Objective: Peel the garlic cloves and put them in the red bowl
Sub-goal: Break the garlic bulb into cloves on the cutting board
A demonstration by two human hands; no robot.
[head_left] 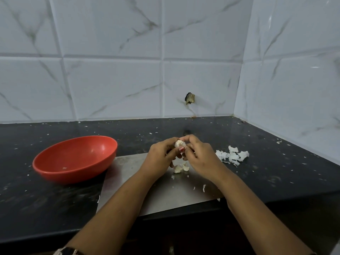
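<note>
Both hands meet at frame centre, above the far edge of a grey metal sheet (165, 196). Left hand (159, 157) grips a garlic head (180, 143) from the left, fingers curled round it. Right hand (201, 155) pinches the same head from the right, fingertips on its top. The head is off the worktop, held between the two hands. Just below them a few pale garlic bits (181, 168) lie on the sheet; cloves or skins, cannot tell. Red bowl (60, 176) sits left of centre on the black worktop (36, 208), right by the sheet's far-left corner, apart from the hands; only a tiny pale scrap inside. Pile of white peels (232, 155) lies right of the hands on the worktop. Small flakes are scattered around. Marbled white tiles behind, with a dark hole (189, 98) above the hands.
</note>
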